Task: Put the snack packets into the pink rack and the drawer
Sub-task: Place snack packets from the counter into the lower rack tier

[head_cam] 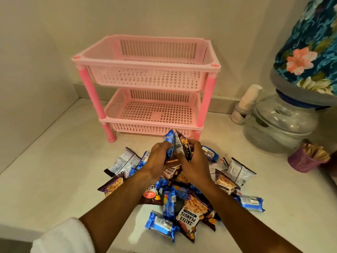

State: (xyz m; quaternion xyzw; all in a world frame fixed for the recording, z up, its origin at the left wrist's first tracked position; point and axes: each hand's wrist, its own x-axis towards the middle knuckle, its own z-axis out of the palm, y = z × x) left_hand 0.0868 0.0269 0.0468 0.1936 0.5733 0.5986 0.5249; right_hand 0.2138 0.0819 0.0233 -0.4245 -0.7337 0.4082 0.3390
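A pink two-tier rack [145, 61] stands at the back of the white counter, both of its baskets holding nothing. In front of it lies a heap of snack packets [189, 212]: blue biscuit packs and brown salted peanut bags. My left hand [156, 161] grips a blue biscuit packet [168, 141] upright above the heap. My right hand [193, 165] grips a brown peanut packet [183, 145] right beside it. Both hands are close together, just in front of the rack's lower basket. No drawer is visible.
A glass water dispenser [279, 125] with a floral cover [310, 42] stands at the right. A small white bottle [244, 106] is next to it. A purple cup [304, 159] with sticks sits near the right edge. The counter's front edge [27, 232] runs at the lower left.
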